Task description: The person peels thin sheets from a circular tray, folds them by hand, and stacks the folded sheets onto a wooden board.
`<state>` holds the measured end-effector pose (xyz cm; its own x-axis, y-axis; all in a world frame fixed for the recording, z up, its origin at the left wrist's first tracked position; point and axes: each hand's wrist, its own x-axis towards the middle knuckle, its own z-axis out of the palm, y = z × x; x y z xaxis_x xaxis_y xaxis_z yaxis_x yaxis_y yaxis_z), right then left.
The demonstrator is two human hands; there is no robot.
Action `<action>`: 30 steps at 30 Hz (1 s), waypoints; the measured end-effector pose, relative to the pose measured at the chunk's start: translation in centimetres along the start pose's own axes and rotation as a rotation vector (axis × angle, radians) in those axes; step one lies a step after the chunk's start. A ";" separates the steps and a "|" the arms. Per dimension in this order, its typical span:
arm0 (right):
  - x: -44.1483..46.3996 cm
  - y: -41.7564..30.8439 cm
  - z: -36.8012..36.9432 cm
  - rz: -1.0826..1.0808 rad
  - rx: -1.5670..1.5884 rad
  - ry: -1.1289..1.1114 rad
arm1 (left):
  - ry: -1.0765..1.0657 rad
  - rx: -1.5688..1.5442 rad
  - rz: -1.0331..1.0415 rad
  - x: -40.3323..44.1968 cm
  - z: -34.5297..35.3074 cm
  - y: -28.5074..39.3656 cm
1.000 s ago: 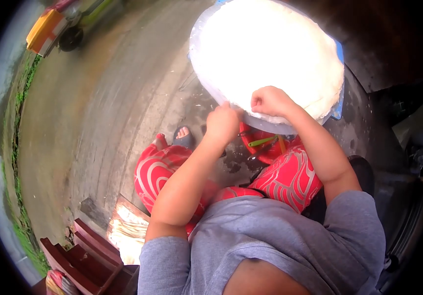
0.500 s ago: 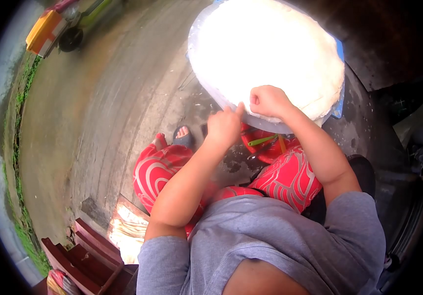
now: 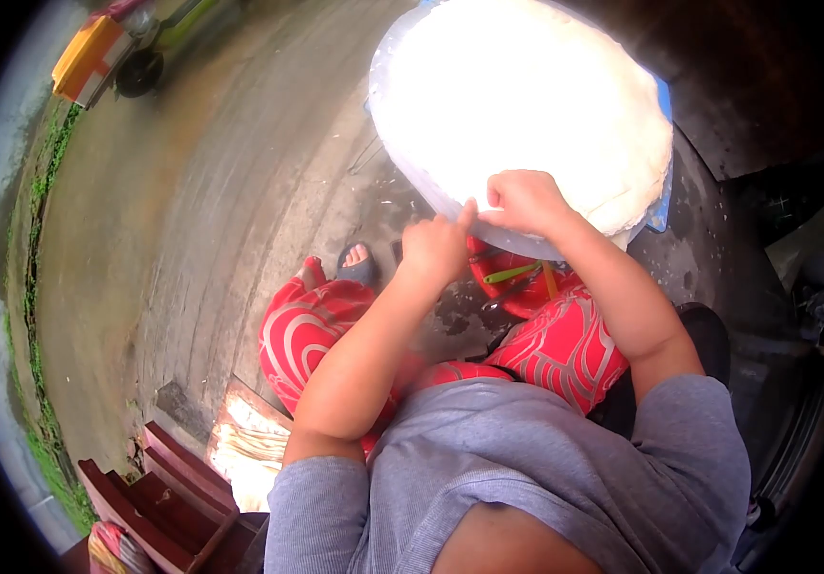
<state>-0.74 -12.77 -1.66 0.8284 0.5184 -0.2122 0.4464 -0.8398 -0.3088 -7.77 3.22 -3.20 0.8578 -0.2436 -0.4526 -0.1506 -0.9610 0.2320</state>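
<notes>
While the grey shirt [image 3: 527,450] and red patterned trousers [image 3: 302,330] fill the near area, a red container [image 3: 530,304] with a green-handled tool [image 3: 511,274] sits beside the right leg. Left hand [image 3: 434,249] and curled right hand [image 3: 530,199] at near rim of overexposed white slab [image 3: 527,105]; can't tell either grip. Farther: orange-yellow box [image 3: 91,59].

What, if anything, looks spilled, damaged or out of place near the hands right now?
Dark patches on the paler floor below the left hand look odd, perhaps damp or stained. The white round mass is so overexposed that flaws across most of its surface cannot be judged. Otherwise nothing stands out.
</notes>
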 end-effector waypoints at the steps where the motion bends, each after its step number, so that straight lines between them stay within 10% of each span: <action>1: 0.1 0.1 0.3 -0.018 -0.014 0.016 | -0.012 0.006 -0.003 0.0 -0.1 0.0; 18: 2.9 7.2 0.2 0.359 0.137 0.519 | 0.061 0.020 0.013 0.0 0.2 0.2; 26: 5.6 -0.3 2.2 -0.204 -0.074 0.725 | 0.231 0.036 -0.010 0.9 1.1 0.8; 30: 8.3 -0.9 1.6 -0.069 0.038 0.327 | 0.236 0.105 -0.025 1.2 1.4 1.0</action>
<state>5.21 -7.50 -4.61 0.8639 0.4898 0.1169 0.4976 -0.7947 -0.3477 -7.57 1.78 -4.75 0.9509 -0.1938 -0.2413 -0.1672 -0.9778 0.1266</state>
